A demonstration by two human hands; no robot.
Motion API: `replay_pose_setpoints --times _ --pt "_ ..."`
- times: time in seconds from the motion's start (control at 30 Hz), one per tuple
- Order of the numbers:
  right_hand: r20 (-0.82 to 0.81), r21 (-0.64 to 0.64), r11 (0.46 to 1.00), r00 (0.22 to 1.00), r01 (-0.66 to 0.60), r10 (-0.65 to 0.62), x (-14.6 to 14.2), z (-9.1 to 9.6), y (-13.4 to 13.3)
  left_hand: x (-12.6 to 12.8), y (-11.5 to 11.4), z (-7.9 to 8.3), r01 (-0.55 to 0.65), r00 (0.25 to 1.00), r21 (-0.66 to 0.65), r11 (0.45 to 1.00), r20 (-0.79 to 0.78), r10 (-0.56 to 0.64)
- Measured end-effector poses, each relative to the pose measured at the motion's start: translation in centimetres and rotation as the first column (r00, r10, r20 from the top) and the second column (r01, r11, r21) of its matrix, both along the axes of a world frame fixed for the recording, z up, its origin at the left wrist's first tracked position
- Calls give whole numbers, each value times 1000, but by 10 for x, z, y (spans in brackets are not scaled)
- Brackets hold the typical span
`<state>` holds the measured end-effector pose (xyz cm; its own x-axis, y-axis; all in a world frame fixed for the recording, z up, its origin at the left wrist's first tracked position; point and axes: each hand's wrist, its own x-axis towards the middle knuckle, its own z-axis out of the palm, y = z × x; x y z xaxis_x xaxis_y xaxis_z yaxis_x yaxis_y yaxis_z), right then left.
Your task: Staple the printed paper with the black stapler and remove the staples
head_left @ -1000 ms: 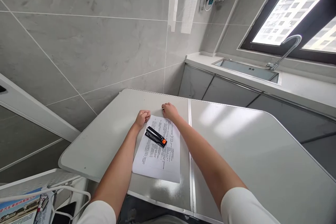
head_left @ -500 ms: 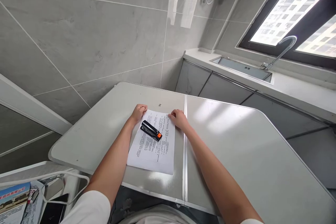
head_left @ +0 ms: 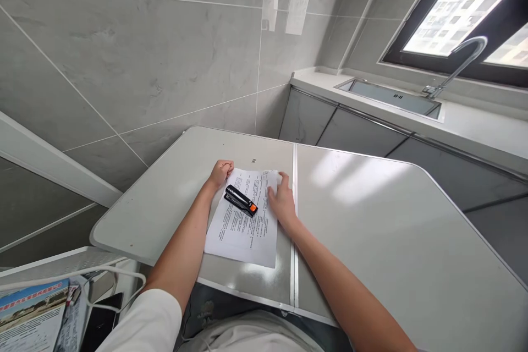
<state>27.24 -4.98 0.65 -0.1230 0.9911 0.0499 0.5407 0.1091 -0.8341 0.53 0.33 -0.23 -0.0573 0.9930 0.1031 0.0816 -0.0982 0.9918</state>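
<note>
A black stapler [head_left: 238, 198] lies slantwise on a printed page [head_left: 241, 250], its orange-marked end nearer the right hand [head_left: 284, 201], and the page lies on the pale worktop [head_left: 383, 231], left of the metal strip [head_left: 294, 236]. The left hand [head_left: 221, 172] is curled closed at the page's far left corner; whether it holds any paper cannot be told. The right hand is at the far right corner, fingers bent and thumb over the page's edge, though whether it pinches the paper is unclear. Beyond, a curved faucet [head_left: 464, 60] stands by a sink [head_left: 439, 111]
</note>
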Motion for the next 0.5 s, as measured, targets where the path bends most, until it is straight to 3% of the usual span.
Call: replay_pose_setpoints --times 0.13,0.3,0.5 --pt "144 105 994 989 -3 -12 -7 -2 -10 1 -1 1 -9 1000 -2 1000 -15 9" --pt "188 161 983 981 -83 53 -7 -2 -6 1 -5 7 7 1000 8 1000 -29 -7" --pt "192 191 981 981 -38 1 30 4 -2 -2 -4 8 65 994 -15 998 -85 -66"
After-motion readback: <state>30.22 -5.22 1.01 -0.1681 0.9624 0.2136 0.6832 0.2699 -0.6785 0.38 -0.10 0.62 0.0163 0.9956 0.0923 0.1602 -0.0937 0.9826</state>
